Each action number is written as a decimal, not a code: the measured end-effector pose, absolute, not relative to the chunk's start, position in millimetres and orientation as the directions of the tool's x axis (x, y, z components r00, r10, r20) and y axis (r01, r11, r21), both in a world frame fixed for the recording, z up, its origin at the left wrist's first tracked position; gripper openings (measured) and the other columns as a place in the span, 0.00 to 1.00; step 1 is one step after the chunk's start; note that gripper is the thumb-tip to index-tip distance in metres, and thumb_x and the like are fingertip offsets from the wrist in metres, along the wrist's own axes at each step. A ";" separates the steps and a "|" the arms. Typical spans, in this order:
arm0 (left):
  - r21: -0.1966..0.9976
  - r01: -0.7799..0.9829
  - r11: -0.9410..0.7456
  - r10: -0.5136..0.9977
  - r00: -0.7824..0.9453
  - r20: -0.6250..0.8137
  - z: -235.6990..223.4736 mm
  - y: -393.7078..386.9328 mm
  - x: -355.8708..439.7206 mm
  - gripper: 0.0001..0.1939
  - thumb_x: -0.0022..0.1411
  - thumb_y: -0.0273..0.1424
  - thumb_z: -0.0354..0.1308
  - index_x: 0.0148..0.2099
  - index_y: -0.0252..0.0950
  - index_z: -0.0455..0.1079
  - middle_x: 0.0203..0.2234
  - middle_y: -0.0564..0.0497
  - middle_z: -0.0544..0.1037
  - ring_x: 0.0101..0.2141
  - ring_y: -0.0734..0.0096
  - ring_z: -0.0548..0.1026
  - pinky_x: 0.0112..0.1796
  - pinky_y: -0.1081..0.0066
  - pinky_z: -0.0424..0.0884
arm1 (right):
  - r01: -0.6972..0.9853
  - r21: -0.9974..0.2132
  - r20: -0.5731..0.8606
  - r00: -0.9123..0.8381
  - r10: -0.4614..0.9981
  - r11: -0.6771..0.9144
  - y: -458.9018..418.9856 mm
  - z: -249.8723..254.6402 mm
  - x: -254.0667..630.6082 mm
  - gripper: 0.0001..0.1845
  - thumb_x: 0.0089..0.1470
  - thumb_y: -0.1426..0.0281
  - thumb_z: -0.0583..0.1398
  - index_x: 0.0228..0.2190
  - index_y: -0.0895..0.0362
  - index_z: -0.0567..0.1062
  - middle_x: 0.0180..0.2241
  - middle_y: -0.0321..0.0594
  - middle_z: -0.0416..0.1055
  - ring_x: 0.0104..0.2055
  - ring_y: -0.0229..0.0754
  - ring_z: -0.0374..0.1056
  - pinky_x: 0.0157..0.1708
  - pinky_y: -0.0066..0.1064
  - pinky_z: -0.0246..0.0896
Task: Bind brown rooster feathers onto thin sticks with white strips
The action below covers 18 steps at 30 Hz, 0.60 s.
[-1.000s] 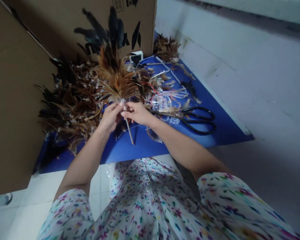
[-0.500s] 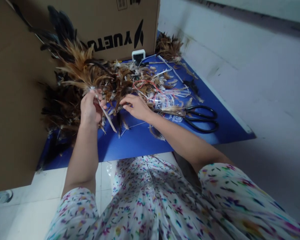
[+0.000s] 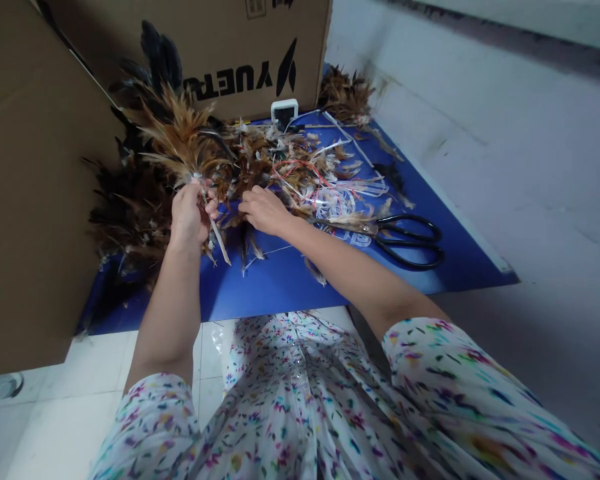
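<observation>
My left hand (image 3: 194,208) is closed round the pale thin stick of a feather duster (image 3: 180,130). Brown and tan feathers fan out above the fist, with long black ones at the top, and the stick's lower end (image 3: 221,243) pokes out below. Beside it, over the edge of a heap of loose feathers (image 3: 260,157), is my right hand (image 3: 264,209). Its fingers are bent and pressed together at the tips; whatever they pinch, if anything, is hidden. Black-handled scissors (image 3: 410,241) lie right of that wrist, their blades partly behind feathers and string.
Coils of white string (image 3: 335,202) and red string (image 3: 300,163) lie among the feathers on the blue tabletop (image 3: 260,293). A small white-framed object (image 3: 285,113) stands at the back. Cardboard (image 3: 25,200) walls the left and back; a pale wall (image 3: 480,167) borders the right.
The feather duster has turned a little more upright, and my left hand has shifted slightly right. My right hand's fingertips have come together near the feathers. The whole view has shifted a little.
</observation>
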<state>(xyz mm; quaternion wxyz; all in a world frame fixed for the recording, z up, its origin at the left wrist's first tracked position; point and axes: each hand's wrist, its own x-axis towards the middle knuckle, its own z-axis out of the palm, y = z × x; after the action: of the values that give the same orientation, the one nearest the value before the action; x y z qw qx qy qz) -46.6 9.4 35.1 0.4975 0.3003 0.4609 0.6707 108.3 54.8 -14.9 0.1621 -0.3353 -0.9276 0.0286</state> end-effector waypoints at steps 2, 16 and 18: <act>0.924 -0.375 -0.078 0.945 -0.323 -0.052 33.7 9.7 -46.5 0.11 0.68 0.31 0.53 0.32 0.34 0.69 0.17 0.55 0.69 0.13 0.83 0.59 0.14 0.80 0.54 | 0.609 -0.222 0.296 -0.702 0.647 0.762 53.7 -10.2 114.7 0.11 0.63 0.73 0.56 0.40 0.57 0.79 0.46 0.45 0.74 0.51 0.51 0.61 0.46 0.40 0.53; 0.928 -0.369 0.060 0.974 -0.181 -0.134 24.6 7.9 -35.4 0.10 0.65 0.34 0.58 0.34 0.32 0.70 0.19 0.55 0.70 0.13 0.85 0.59 0.14 0.80 0.56 | 0.413 -0.489 0.508 -0.581 0.636 0.768 52.9 -5.9 149.5 0.12 0.58 0.75 0.59 0.43 0.56 0.78 0.39 0.41 0.77 0.42 0.45 0.66 0.49 0.37 0.55; 0.921 -0.381 0.080 0.977 -0.155 -0.149 23.4 6.5 -31.8 0.11 0.66 0.34 0.58 0.34 0.32 0.70 0.20 0.54 0.71 0.13 0.85 0.59 0.13 0.80 0.56 | 0.420 -0.490 0.518 -0.564 0.643 0.764 52.1 -9.6 149.3 0.09 0.58 0.73 0.59 0.38 0.57 0.79 0.39 0.42 0.76 0.42 0.45 0.66 0.49 0.38 0.55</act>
<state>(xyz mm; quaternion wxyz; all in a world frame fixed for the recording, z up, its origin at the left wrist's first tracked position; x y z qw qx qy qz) -31.8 6.5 23.4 0.5670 0.3183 0.4677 0.5987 149.3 52.1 -9.6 0.3532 -0.3054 -0.8702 0.1576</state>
